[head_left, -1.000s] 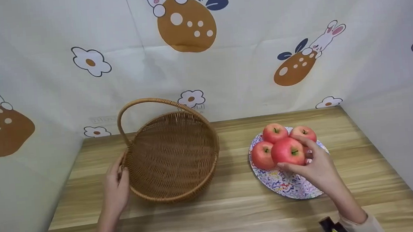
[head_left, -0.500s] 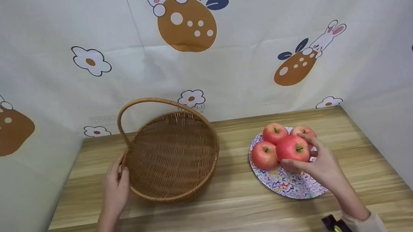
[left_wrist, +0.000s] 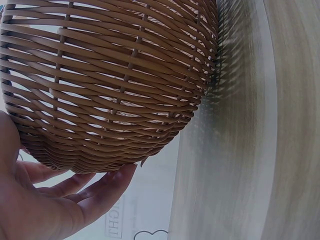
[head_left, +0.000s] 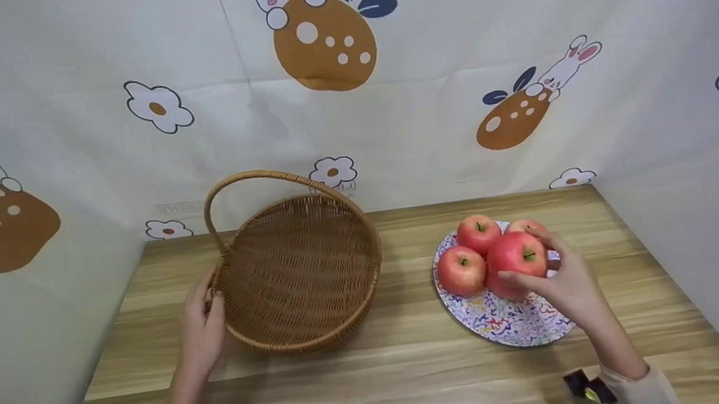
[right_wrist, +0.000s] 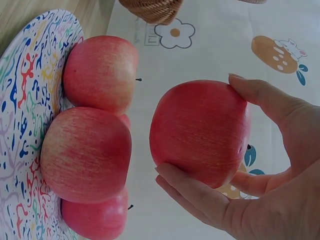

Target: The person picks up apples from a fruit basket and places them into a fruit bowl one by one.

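Observation:
A brown wicker basket (head_left: 294, 346) with a tall arched handle (head_left: 259, 173) stands on the left, its round mouth facing me. My left hand (head_left: 202, 323) holds its left side near the handle's base; in the left wrist view the fingers (left_wrist: 107, 192) curve against the woven outer wall. My right hand (head_left: 572, 284) grips a red apple (head_left: 515, 257) between thumb and fingers, above a colourfully speckled plate (head_left: 500, 326). Several more red apples (head_left: 462, 271) sit together on that plate. In the right wrist view, a gap separates the held apple (right_wrist: 200, 132) from those apples (right_wrist: 87, 155).
The wood-grain table (head_left: 375, 383) runs between basket and plate. Pale cloth (head_left: 424, 125) printed with rabbits and flowers encloses the back and both sides, close behind the basket. Dark straps (head_left: 590, 389) sit at both wrists.
My right hand has shifted slightly to the right with the apple, exposing more of the apples at the plate's left. My left hand and the basket have stayed in place.

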The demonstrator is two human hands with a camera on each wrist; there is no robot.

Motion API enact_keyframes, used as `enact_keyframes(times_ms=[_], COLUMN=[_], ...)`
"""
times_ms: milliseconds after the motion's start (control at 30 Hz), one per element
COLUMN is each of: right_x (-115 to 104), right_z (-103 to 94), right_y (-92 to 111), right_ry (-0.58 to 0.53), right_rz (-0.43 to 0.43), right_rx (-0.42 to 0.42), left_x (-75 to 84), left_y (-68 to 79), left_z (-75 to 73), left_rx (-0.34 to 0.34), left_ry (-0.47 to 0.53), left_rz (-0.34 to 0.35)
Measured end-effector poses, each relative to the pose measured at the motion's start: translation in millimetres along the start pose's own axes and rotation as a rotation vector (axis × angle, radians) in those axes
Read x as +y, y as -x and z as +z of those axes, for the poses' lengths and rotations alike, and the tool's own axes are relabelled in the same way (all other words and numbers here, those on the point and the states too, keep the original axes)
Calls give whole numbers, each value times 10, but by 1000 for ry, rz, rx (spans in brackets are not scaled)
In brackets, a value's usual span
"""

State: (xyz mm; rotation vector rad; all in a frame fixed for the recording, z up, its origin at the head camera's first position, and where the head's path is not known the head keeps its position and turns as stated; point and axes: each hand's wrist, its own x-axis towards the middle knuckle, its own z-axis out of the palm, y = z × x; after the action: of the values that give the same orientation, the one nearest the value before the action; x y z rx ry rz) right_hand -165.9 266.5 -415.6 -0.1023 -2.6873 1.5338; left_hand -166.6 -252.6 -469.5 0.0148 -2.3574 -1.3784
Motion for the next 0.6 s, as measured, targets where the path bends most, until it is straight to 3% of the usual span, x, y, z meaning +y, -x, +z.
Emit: enact_keyframes(times_ms=[267,600], right_x=[37,80], right_z=[-53,-111], right_y=[-33,-82], right_ry=[-33,33], right_rz=[-3,49], right_rx=[8,1], left_x=[1,-1], left_y=[-5,-6], left_z=[-6,-2], left_rx=[-8,-7], left_ry=[-9,-16], left_rz=[-10,-2])
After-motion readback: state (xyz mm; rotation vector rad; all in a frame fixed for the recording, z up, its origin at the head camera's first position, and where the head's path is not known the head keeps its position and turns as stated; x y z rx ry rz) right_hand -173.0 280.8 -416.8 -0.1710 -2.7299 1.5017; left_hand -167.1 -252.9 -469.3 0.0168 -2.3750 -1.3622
